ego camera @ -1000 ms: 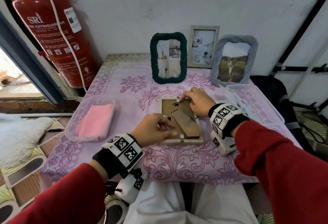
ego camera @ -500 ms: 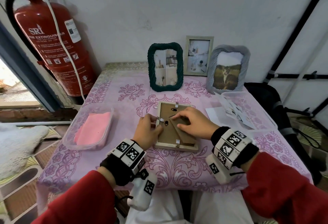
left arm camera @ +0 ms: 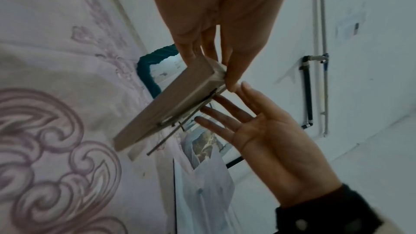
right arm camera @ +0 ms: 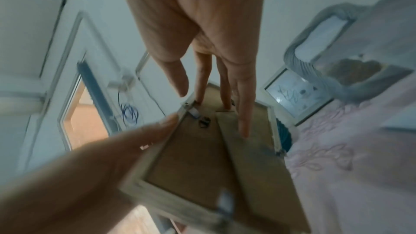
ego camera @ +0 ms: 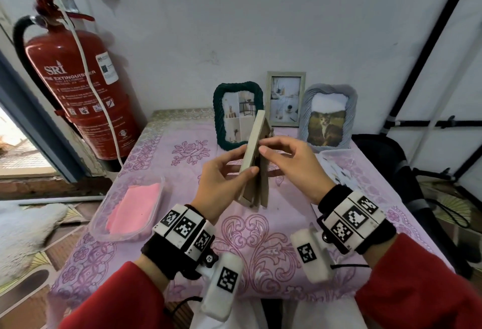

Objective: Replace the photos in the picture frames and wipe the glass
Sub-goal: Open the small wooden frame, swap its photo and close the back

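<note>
A small pale wooden picture frame is held almost upright and edge-on above the purple tablecloth, its front turned left. My left hand grips its near edge, thumb on the rim and fingers on the front. My right hand lies with straight fingers on the brown backing board, beside the fold-out stand. In the left wrist view the frame shows a thin gap at its back. The glass side is hidden.
Three frames stand at the wall: a green one, a thin white one, a grey one with a cat photo. A clear tray holds a pink cloth. A clear box with photos sits right. A fire extinguisher stands left.
The frame lay face down on the table with both hands at its back clips. Now it is lifted and tipped upright between my hands.
</note>
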A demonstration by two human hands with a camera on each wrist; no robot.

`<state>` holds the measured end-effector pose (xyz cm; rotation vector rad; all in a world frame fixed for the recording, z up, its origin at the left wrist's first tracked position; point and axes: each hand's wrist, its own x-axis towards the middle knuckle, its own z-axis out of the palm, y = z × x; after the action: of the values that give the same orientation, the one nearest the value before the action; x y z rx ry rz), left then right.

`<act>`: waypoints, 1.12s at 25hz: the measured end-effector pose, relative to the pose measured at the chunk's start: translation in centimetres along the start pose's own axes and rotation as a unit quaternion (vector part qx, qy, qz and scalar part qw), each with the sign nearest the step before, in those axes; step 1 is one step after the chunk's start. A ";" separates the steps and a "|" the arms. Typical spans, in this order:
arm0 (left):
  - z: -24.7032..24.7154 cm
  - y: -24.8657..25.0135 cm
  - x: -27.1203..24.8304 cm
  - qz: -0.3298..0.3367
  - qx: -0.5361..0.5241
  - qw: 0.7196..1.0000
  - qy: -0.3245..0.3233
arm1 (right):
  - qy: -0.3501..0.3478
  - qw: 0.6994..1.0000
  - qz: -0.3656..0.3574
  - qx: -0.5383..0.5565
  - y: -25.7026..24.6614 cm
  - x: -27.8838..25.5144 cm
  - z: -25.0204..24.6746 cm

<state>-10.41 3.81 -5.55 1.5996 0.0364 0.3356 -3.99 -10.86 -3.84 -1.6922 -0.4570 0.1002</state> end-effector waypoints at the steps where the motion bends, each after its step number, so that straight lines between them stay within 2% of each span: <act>1: 0.0 0.4 0.0 0.016 -0.001 1.000 -0.010 | 0.009 0.999 0.012 0.048 -0.5 0.1 -0.1; 5: 0.5 0.9 -0.1 0.048 0.002 0.998 -0.050 | 0.042 0.982 0.032 0.181 -1.5 0.4 -0.1; 9: 0.9 0.4 0.0 0.085 0.078 0.989 -0.095 | 0.085 0.977 0.045 0.188 -1.3 0.7 -0.2; 11: 0.8 -0.2 0.2 0.104 0.140 0.983 -0.066 | 0.093 0.976 0.053 0.188 -0.9 0.7 -0.3; 13: 0.2 -1.1 0.7 0.110 0.228 0.967 0.010 | 0.094 0.972 0.067 0.206 -0.5 0.8 -0.7; 15: -0.8 -2.1 1.3 0.085 0.249 0.963 0.066 | 0.088 0.970 0.082 0.210 0.0 0.9 -0.9; 16: -1.4 -2.5 1.6 0.056 0.219 0.971 0.077 | 0.085 0.972 0.087 0.203 0.4 0.9 -0.9; 18: -2.3 -3.3 1.9 -0.019 0.112 0.991 0.072 | 0.075 0.974 0.107 0.183 1.2 0.7 -0.6; 20: -3.0 -4.2 1.9 -0.064 0.061 0.995 0.048 | 0.063 0.974 0.134 0.172 2.3 0.4 -0.1; 25: -3.8 -5.8 1.6 -0.092 0.101 0.991 0.014 | 0.048 0.977 0.165 0.129 4.5 0.0 0.7; 28: -4.1 -6.6 1.4 -0.105 0.132 0.986 0.012 | -0.006 0.984 0.174 0.037 5.4 0.0 0.8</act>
<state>-8.86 8.47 -11.69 1.8350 0.2768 0.1910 -2.95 -10.74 -9.19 -1.6843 -0.1598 0.3766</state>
